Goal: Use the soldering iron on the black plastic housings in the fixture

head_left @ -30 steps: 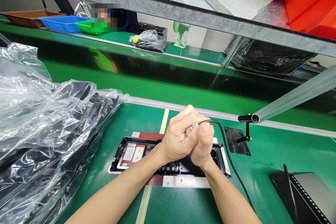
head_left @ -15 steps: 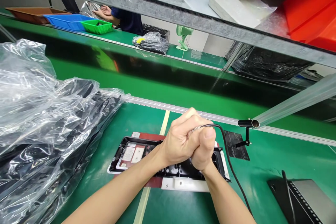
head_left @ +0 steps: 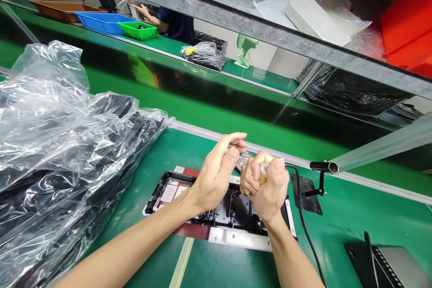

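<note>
Our right hand [head_left: 268,189] fists a corded tool [head_left: 262,172] over the black housing [head_left: 219,204], left hand [head_left: 216,173] half-open beside it, touching a speckled part [head_left: 243,160].

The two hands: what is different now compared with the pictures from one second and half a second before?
The left hand has come off the right hand; its fingers have opened and now touch only near a small speckled piece between the two. The right hand stays clenched on the corded tool. The black frame in its fixture and the plastic bags lie as before.
</note>
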